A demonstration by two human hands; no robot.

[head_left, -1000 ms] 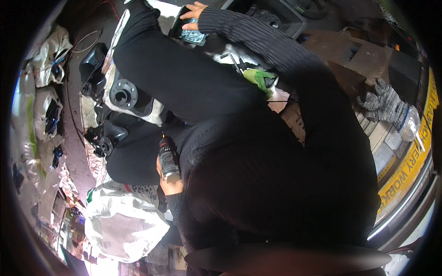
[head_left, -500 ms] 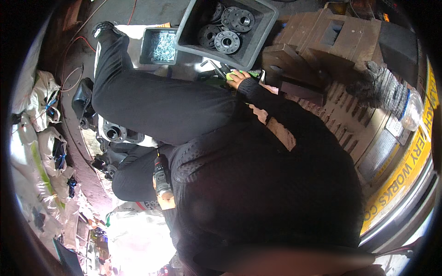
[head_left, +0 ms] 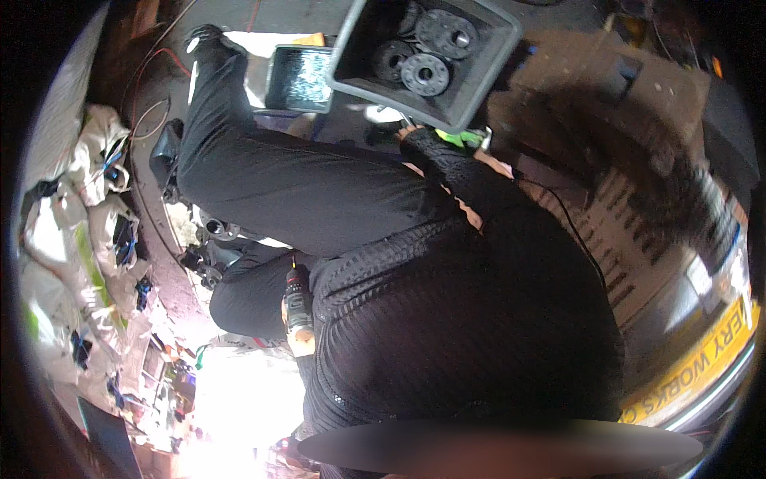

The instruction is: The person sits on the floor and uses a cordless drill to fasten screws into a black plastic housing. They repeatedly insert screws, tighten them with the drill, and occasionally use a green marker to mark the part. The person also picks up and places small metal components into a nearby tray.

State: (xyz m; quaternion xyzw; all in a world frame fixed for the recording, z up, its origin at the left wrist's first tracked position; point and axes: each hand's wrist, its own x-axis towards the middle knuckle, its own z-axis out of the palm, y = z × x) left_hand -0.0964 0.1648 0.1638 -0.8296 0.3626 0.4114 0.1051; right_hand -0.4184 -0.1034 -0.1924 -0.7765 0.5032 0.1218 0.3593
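Risk: grey plastic crate (head_left: 471, 84) of round metal flanges (head_left: 424, 73) is sitting tilted just beyond the reaching arm, and a nudge from the sleeve could, in my judgement, be tipping it and spilling the heavy discs onto the black-trousered leg (head_left: 303, 188) stretched out below it. A second hazard: the small red-and-black hand tool (head_left: 298, 307) is being carried low against the lap, where a slackening grip could be letting it drop among the metal parts (head_left: 215, 231) lying on the floor.

Right hand (head_left: 411, 134): reaching forward to the near edge of the crate, beside a bright green object (head_left: 467, 140); mostly hidden by the black knit cuff, so I cannot tell whether the fingers are closing on anything or how wide they are spread.

Left hand (head_left: 302, 343): wrapping around the lower end of the hand tool, fingers curled about it, the tool standing roughly upright between the thigh and the torso.

Surroundings: cracked dark screen (head_left: 302, 78) lying left of the crate; white sacks (head_left: 96, 215) piling along the left edge.
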